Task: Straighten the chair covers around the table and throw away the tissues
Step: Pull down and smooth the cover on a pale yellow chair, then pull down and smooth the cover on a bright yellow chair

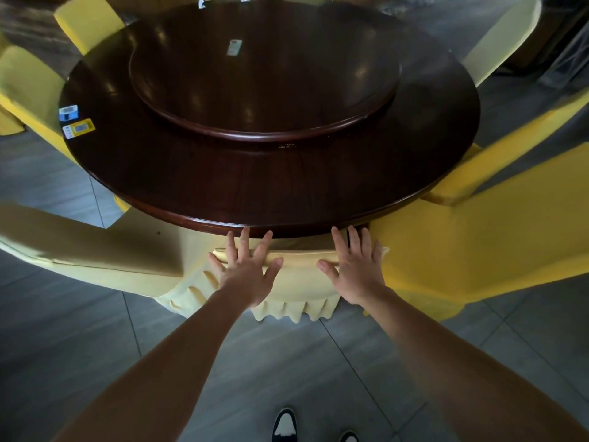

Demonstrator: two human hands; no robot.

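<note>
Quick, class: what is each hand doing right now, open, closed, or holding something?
Left hand: open, fingers spread, flat on the pale yellow fabric chair cover, holding nothing.
Right hand: open, fingers spread, flat on the same cover, holding nothing.

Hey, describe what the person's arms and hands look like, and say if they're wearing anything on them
Both arms are bare as far up as the view shows: no sleeves in sight. The left hand and right hand wear no gloves, and no rings, watch or bracelet show. Fingernails look short and unpainted. The only clothing in view is a pair of black-and-white shoes.

Round dark table (223,193) bears a turntable (264,90); two small packets (73,121) near its left edge.
</note>
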